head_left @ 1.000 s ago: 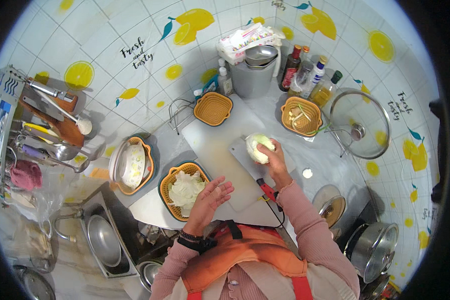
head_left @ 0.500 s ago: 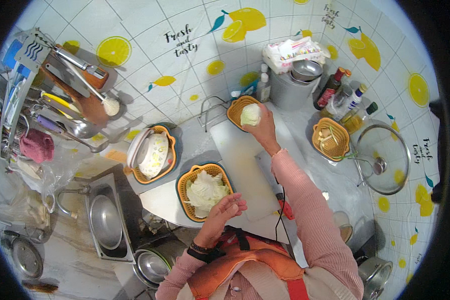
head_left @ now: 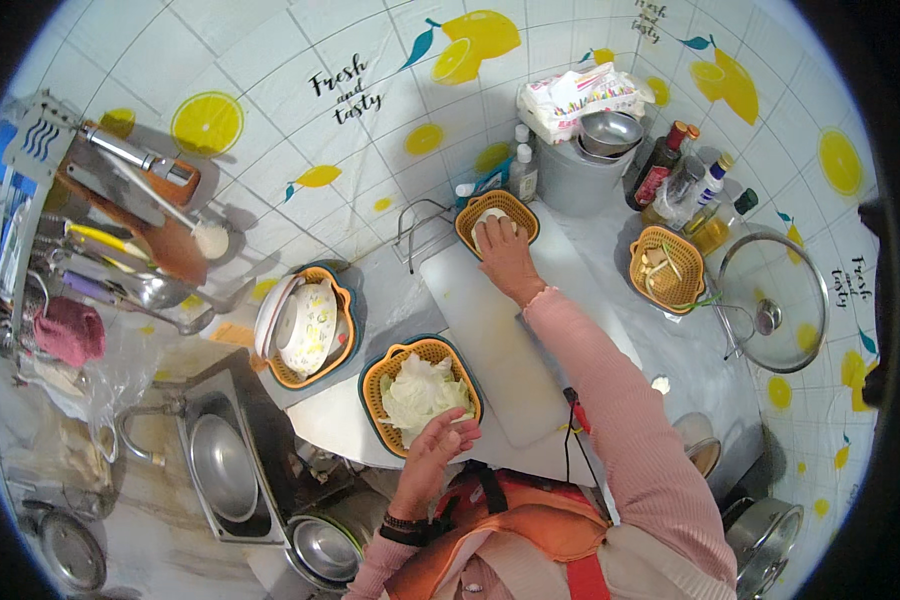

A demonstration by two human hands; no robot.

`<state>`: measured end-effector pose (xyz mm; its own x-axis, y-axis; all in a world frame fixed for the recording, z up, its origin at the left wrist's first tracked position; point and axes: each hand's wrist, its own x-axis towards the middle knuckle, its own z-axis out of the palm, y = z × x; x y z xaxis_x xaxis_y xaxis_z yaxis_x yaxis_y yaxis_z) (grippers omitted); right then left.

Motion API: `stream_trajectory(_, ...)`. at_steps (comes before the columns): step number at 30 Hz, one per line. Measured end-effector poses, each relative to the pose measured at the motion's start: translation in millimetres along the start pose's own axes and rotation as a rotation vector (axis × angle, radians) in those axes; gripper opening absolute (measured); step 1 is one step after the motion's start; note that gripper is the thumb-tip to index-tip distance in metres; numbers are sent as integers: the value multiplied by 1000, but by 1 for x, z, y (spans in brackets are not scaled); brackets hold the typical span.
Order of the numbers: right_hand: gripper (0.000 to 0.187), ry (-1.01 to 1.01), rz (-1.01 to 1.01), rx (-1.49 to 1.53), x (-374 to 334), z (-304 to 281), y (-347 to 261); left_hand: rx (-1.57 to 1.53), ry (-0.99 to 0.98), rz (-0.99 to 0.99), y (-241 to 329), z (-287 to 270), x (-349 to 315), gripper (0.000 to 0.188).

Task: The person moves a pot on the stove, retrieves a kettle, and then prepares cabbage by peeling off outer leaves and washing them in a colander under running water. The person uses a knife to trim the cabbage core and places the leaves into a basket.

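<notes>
My right hand (head_left: 510, 265) reaches across the white cutting board (head_left: 505, 370) into a small orange basket (head_left: 528, 212) at its far end. Its fingers curl over a pale piece of cabbage (head_left: 486, 218), which sits inside that basket and is partly hidden under them. Nearer to me, my left hand (head_left: 432, 452) is open and holds nothing, fingers stretched beside the near edge of a larger orange basket (head_left: 370, 385). Torn cabbage leaves (head_left: 423, 392) fill this one.
Bowls stand in another basket (head_left: 348, 300) on the left, past it a sink (head_left: 232, 455). To the right are a small basket (head_left: 675, 240) with garlic and ginger-like pieces, a glass lid (head_left: 800, 290) and several bottles (head_left: 670, 160). A grey canister (head_left: 582, 180) stands behind the board.
My right hand has lowered the cabbage piece from above the small basket into it. My left hand stays open, slightly closer to the leaves. The whole view has shifted a little.
</notes>
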<state>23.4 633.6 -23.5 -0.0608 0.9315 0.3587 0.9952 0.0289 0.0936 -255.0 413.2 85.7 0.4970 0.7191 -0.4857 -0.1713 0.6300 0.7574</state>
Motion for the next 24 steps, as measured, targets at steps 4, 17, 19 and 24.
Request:
stream_trajectory(4,73,155,-22,-148,-3,8,2,7,-19,-9,0,-1,-2,50)
stream_trajectory(17,55,-41,52,-84,-59,-11,59,52,-65,-46,-6,1,14,59)
stream_trajectory(19,54,-59,117,-77,-73,-18,76,59,-90,-56,-7,2,18,59)
stream_trajectory(24,59,-63,248,-49,-104,-31,104,75,-127,-83,-7,6,23,54)
